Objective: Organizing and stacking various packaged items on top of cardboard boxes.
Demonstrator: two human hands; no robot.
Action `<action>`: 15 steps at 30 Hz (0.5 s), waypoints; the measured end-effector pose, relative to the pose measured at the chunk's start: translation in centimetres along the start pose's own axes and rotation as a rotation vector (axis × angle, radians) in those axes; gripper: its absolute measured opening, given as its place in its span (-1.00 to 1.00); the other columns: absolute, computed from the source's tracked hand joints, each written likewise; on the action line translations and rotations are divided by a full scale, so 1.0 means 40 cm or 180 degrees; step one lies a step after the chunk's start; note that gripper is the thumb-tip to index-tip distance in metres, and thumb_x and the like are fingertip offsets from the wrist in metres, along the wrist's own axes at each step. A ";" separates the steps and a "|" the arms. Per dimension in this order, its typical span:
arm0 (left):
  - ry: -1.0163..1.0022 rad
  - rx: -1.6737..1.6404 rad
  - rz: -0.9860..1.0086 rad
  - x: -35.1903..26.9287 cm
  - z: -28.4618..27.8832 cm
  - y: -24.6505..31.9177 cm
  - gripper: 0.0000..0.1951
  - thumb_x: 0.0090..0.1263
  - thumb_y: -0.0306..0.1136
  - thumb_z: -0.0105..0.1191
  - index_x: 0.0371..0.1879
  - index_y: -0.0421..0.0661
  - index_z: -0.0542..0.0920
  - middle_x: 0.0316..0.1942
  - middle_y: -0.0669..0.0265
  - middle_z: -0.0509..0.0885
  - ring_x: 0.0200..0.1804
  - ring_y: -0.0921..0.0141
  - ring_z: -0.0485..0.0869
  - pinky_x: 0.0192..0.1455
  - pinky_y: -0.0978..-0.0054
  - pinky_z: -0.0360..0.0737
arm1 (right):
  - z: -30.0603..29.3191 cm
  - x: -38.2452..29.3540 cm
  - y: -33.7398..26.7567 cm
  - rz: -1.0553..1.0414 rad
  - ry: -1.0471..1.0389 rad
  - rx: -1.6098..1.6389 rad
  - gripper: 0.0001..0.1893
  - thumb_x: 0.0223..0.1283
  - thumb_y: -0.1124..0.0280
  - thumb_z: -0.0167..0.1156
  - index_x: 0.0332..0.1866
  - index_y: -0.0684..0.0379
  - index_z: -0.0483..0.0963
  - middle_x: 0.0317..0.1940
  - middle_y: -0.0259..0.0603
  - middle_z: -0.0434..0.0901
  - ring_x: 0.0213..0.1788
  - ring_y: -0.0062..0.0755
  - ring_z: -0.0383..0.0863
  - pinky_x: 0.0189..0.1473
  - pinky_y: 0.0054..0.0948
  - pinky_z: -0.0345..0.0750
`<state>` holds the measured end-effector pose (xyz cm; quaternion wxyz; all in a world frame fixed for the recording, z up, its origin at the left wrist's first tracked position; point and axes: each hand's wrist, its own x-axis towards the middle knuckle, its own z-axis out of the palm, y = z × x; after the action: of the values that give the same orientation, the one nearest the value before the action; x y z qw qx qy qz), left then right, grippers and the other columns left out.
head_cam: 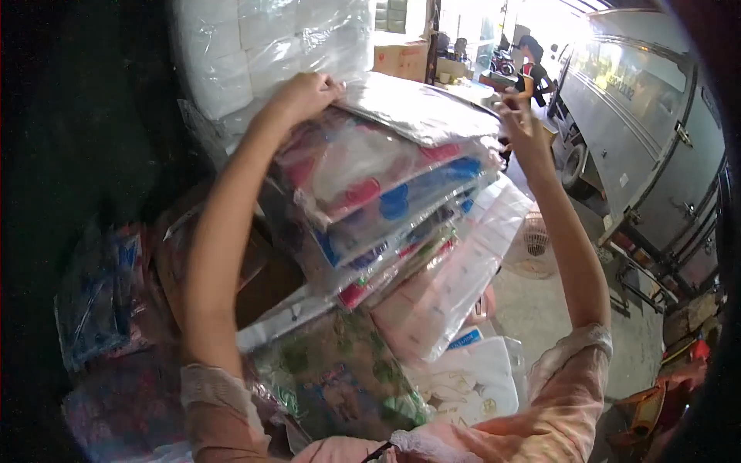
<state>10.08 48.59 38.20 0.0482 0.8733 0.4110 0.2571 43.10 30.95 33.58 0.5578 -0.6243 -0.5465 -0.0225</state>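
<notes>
Both my arms reach forward over a stack of flat clear-plastic packets [393,199] with pink, blue and red printing. On top lies a shiny white plastic packet [417,110]. My left hand [312,95] pinches its far left edge. At the opposite corner is my right hand [518,118], fingers bent; blur hides whether it grips the edge. Beneath the stack, a pale pink packet [434,295] sticks out at a slant. Closer to me lie a green patterned packet [341,376] and a white packet with gold print [469,382].
Plastic-wrapped white bundles [278,46] rise behind the stack. More packets [104,289] lie in shadow at left, near a cardboard box [269,283]. At right are a fan [532,240] on the concrete floor and a parked truck [637,104]. A person [532,69] stands farther back.
</notes>
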 end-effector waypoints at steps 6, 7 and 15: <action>0.1696 -0.1452 0.0573 -0.473 -0.131 0.109 -0.56 0.59 -0.12 -0.07 0.12 -0.30 0.59 0.03 0.12 0.71 0.10 0.38 0.64 0.23 0.43 0.47 | -0.188 -0.466 -0.031 -0.0220 0.0245 0.0239 -0.56 0.45 0.23 0.06 0.29 0.27 0.44 -0.05 -0.21 0.62 -0.05 -0.50 0.55 -0.02 -0.50 0.47; 0.1933 -0.1976 0.0648 -0.576 -0.127 0.125 -0.56 0.60 -0.16 -0.07 0.14 -0.34 0.57 0.06 0.15 0.69 0.14 0.41 0.61 0.25 0.46 0.44 | -0.190 -0.564 -0.030 -0.0198 0.0154 0.0265 -0.61 0.49 0.23 0.05 0.18 0.34 0.49 -0.08 -0.25 0.61 -0.04 -0.49 0.57 0.00 -0.50 0.49; 0.1215 -0.0058 -0.1858 -1.159 0.188 0.223 -0.50 0.50 -0.26 0.05 0.34 -0.25 0.40 0.33 -0.04 0.47 0.37 0.14 0.45 0.42 0.22 0.31 | -0.031 -1.098 -0.115 0.1153 -0.1931 0.0061 -0.64 0.30 0.28 0.26 0.09 0.28 0.55 -0.36 -0.05 0.63 -0.36 -0.32 0.59 -0.26 -0.36 0.50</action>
<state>-4.63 9.25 15.35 0.0497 0.6547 0.6427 0.3948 22.93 0.19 9.11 0.3708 -0.6841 -0.5680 0.2683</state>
